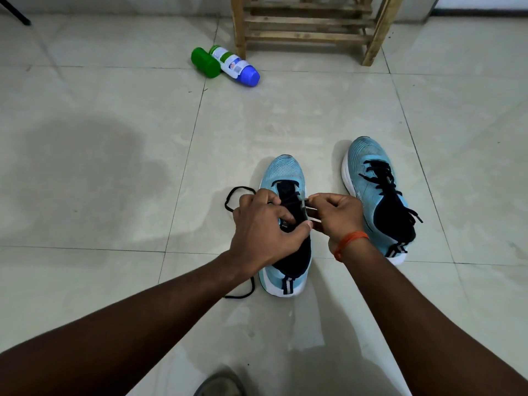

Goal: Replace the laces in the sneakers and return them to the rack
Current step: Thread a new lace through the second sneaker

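Two light-blue sneakers with black tongues stand on the tiled floor. The nearer sneaker (285, 172) is under my hands. My left hand (263, 224) grips its left side and tongue area. My right hand (337, 215) pinches the tip of a black lace (307, 202) at the eyelets on the shoe's right side. The rest of that lace (237, 192) loops loose on the floor to the shoe's left. The second sneaker (374, 178) stands to the right, fully laced in black. The wooden rack (308, 27) stands at the far top.
A green bottle (204, 62) and a white bottle with a blue cap (237, 67) lie on the floor left of the rack's leg. A dark tripod leg (15, 12) shows at the top left. A grey shoe toe (220, 381) sits at the bottom edge.
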